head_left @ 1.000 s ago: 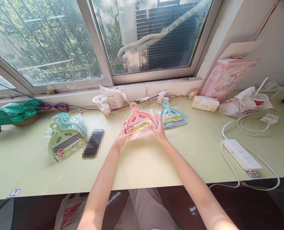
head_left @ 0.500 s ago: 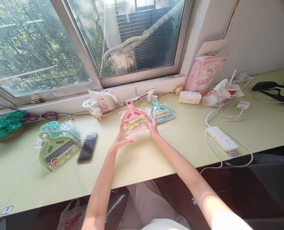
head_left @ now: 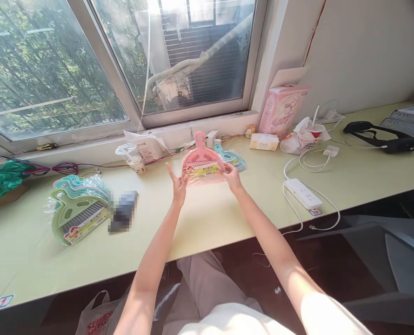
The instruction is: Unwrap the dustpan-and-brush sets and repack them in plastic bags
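A pink dustpan-and-brush set [head_left: 203, 160] in clear wrapping is held upright between both hands over the table. My left hand [head_left: 179, 185] grips its lower left edge, with one finger sticking out. At its lower right edge, my right hand [head_left: 232, 177] pinches the set. Behind it, partly covered, lies a blue-green set [head_left: 230, 158]. On the left rests a pile of wrapped sets, a green one [head_left: 79, 216] in front and blue-green ones [head_left: 84, 186] behind.
A pixelated dark object [head_left: 123, 211] lies beside the pile. Along the back are a cup [head_left: 136, 160], tissue pack [head_left: 263, 142] and pink box [head_left: 284, 109]. A power strip [head_left: 303, 194] with cables and black headgear [head_left: 384, 136] are on the right.
The view has shifted right. The pink set has tipped more upright and now covers more of the blue-green set. My left hand has changed its hold, closing nearer the set's edge.
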Motion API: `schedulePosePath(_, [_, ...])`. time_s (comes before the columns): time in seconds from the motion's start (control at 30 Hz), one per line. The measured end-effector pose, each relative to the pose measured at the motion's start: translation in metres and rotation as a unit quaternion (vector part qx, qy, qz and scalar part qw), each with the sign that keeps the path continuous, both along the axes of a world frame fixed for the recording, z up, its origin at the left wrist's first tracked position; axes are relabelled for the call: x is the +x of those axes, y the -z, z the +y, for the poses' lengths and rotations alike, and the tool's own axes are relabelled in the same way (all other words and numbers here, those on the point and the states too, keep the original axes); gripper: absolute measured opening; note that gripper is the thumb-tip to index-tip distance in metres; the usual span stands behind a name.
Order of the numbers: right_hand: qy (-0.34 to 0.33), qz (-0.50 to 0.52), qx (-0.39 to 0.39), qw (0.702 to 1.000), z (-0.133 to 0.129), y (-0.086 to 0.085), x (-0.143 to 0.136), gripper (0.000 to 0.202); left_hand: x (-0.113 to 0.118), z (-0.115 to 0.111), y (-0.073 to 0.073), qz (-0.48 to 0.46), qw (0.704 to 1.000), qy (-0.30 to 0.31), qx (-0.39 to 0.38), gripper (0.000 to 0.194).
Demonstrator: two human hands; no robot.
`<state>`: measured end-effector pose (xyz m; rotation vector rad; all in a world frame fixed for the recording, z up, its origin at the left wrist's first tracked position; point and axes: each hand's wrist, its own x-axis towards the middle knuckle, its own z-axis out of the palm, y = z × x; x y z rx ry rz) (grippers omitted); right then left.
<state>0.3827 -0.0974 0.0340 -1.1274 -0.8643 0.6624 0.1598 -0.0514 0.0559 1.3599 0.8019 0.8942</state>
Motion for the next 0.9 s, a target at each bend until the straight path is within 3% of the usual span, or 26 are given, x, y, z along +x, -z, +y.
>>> schedulePosePath(0.07, [0.050, 0.042, 0.010, 0.998, -0.020, 0.005, 0.038, 0.044, 0.019, 0.006, 0.010, 0.034, 0.987, 0.089, 0.132, 0.099])
schedulePosePath(0.13, [0.091, 0.087, 0.019, 0.992, -0.042, 0.013, 0.079, 0.037, 0.043, 0.012, 0.024, 0.130, 0.955, 0.130, 0.234, 0.104])
schedulePosePath(0.2, [0.127, 0.105, 0.025, 0.986, -0.063, 0.022, 0.114, 0.029, 0.072, 0.017, 0.040, 0.219, 0.928, 0.092, 0.289, 0.101])
schedulePosePath(0.27, [0.156, 0.102, 0.010, 0.982, -0.081, 0.031, 0.138, 0.022, 0.101, 0.021, 0.053, 0.238, 0.917, 0.047, 0.317, 0.097])
schedulePosePath(0.33, [0.170, 0.090, -0.013, 0.981, -0.092, 0.039, 0.149, 0.020, 0.126, 0.026, 0.060, 0.211, 0.919, 0.021, 0.332, 0.077])
schedulePosePath(0.43, [0.156, 0.082, -0.032, 0.984, -0.097, 0.048, 0.149, 0.026, 0.151, 0.036, 0.064, 0.172, 0.937, -0.042, 0.300, 0.023])
schedulePosePath(0.5, [0.132, 0.086, -0.047, 0.986, -0.093, 0.052, 0.145, 0.033, 0.159, 0.043, 0.063, 0.164, 0.951, -0.087, 0.246, 0.005])
schedulePosePath(0.67, [0.089, 0.068, -0.076, 0.991, -0.059, 0.053, 0.139, 0.043, 0.160, 0.052, 0.062, 0.163, 0.957, -0.134, 0.199, 0.007])
schedulePosePath(0.8, [0.134, -0.038, -0.107, 0.984, -0.021, 0.054, 0.138, 0.038, 0.160, 0.054, 0.063, 0.128, 0.967, -0.122, 0.185, 0.039])
schedulePosePath(0.9, [0.188, -0.092, -0.123, 0.970, 0.001, 0.054, 0.136, 0.037, 0.161, 0.055, 0.064, 0.134, 0.969, -0.112, 0.176, 0.027])
